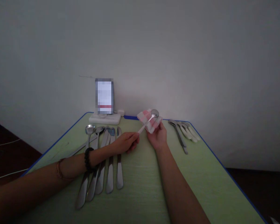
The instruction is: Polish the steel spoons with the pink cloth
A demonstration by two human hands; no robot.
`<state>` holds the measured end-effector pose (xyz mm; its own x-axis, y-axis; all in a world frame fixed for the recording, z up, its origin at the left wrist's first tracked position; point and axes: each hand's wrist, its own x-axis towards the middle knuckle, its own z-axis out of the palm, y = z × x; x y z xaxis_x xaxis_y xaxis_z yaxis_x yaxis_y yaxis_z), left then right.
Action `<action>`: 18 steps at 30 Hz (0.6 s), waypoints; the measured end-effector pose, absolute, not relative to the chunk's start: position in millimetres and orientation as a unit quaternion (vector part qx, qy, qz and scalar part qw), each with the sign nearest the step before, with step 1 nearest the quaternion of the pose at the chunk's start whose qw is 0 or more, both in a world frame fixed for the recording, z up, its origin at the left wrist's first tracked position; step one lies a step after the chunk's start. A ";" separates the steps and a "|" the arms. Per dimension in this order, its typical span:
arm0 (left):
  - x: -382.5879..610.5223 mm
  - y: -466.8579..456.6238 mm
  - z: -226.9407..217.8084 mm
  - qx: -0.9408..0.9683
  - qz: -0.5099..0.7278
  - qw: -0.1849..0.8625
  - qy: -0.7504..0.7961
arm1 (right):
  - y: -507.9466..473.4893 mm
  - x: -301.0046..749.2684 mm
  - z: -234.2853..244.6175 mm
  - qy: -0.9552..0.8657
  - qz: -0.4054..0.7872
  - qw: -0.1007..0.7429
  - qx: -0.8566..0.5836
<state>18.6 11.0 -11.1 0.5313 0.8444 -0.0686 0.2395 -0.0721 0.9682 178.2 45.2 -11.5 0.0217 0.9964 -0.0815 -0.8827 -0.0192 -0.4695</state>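
My left hand is closed round the handle end of a metal spoon, which slants up and to the right above the table. Behind the spoon's bowl, my right hand holds a pink-and-white checked cloth; its fingers are partly hidden under the cloth. The bowl lies against the cloth. Below my left forearm, several metal utensils lie side by side, among them a small ladle, another spoon and a table knife.
At the back left a phone stands upright on a white stand. More spoons, some with white handles, lie at the right of the green table. A wall rises directly behind its blue edge.
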 end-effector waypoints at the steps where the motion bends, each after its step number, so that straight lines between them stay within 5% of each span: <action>1: 18.7 11.3 -11.4 0.677 0.275 0.555 0.399 | 44.0 177.9 -10.7 -0.147 0.687 0.683 -0.199; 18: 18.5 6.7 -4.2 0.768 0.226 0.437 0.411 | 52.5 171.9 -20.5 -0.198 0.656 0.698 -0.207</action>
<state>18.5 6.7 -4.2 0.5610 0.8277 -0.0124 0.4332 -0.2808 0.8565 171.9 52.5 -20.5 0.0602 0.9982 0.0058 -0.8342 0.0535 -0.5489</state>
